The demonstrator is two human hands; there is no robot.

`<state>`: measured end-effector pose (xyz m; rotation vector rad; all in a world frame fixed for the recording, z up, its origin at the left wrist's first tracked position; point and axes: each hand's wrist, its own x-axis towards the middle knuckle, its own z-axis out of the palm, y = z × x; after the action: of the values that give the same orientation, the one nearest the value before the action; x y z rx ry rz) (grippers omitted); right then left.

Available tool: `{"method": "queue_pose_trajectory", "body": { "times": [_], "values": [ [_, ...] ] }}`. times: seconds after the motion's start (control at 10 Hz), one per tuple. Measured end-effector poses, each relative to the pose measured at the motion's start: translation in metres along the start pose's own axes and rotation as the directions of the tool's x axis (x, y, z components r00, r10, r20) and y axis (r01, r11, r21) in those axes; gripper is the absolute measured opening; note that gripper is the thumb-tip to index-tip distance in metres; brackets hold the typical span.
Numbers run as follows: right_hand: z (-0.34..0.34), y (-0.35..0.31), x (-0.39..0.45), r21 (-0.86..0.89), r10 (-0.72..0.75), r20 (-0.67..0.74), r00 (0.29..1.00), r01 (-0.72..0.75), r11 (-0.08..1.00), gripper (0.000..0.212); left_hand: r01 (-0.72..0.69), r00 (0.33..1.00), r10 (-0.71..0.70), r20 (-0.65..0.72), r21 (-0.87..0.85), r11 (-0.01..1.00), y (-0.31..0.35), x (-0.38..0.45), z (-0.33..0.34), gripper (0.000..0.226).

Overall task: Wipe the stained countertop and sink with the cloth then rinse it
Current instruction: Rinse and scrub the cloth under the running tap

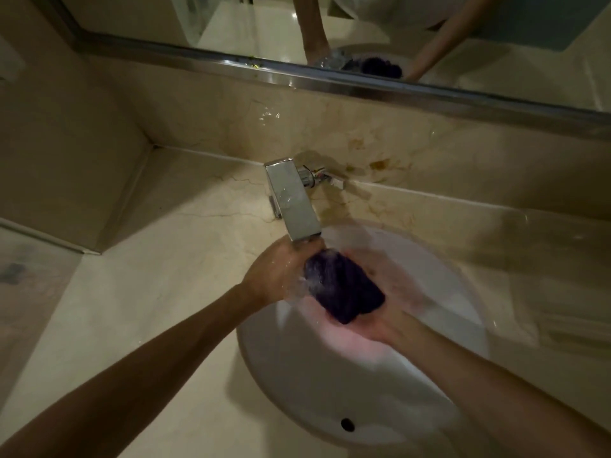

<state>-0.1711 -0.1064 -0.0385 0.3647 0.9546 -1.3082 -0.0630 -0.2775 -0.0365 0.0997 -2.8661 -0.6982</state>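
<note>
A dark purple cloth, folded into a wad, sits under the chrome faucet's spout with water running over it. My left hand grips its left end just below the spout. Under its right side lies my right hand, palm up and cupping it. Both hands hover over the white round sink. The beige marble countertop surrounds the basin. Brownish stains mark the backsplash behind the faucet.
A mirror with a metal frame runs along the back wall and reflects my arms and the cloth. A side wall closes the counter on the left. An overflow hole shows in the near basin wall.
</note>
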Motion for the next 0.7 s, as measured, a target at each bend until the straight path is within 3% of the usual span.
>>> {"method": "queue_pose_trajectory", "body": {
  "times": [0.1,0.2,0.3,0.4,0.5,0.6,0.7],
  "values": [
    [-0.011,0.015,0.007,-0.067,0.222,0.379,0.898,-0.213,0.975,0.093,-0.187,0.978,0.179,0.105,0.066,0.98,-0.009,-0.004,-0.006,0.027],
    [-0.013,0.004,0.009,-0.241,0.311,0.467,0.828,-0.219,0.945,0.08,-0.336,0.935,0.317,0.16,0.105,0.936,-0.02,-0.006,-0.021,0.038],
    [-0.003,-0.016,0.004,-0.557,0.378,0.284,0.881,-0.169,0.813,0.065,-0.492,0.866,0.427,0.261,0.282,0.824,-0.027,-0.008,-0.033,0.051],
    [0.021,-0.032,-0.007,-0.806,0.374,0.141,0.917,-0.113,0.581,0.043,-0.511,0.859,0.439,0.262,0.394,0.764,-0.023,-0.008,-0.036,0.054],
    [0.036,-0.034,-0.012,-0.97,0.152,0.029,0.988,-0.009,0.242,0.055,-0.354,0.916,0.213,0.341,0.433,0.829,-0.018,-0.007,-0.032,0.058],
    [0.035,-0.032,0.001,-0.976,-0.233,0.129,0.964,0.081,-0.203,0.044,-0.101,0.932,-0.092,0.351,0.495,0.863,0.004,-0.013,-0.017,0.053],
    [0.039,-0.034,0.011,-0.723,-0.336,0.387,0.859,0.056,-0.689,0.023,0.545,0.699,-0.612,0.37,0.277,0.791,0.033,-0.017,0.008,0.031]
  ]
}}
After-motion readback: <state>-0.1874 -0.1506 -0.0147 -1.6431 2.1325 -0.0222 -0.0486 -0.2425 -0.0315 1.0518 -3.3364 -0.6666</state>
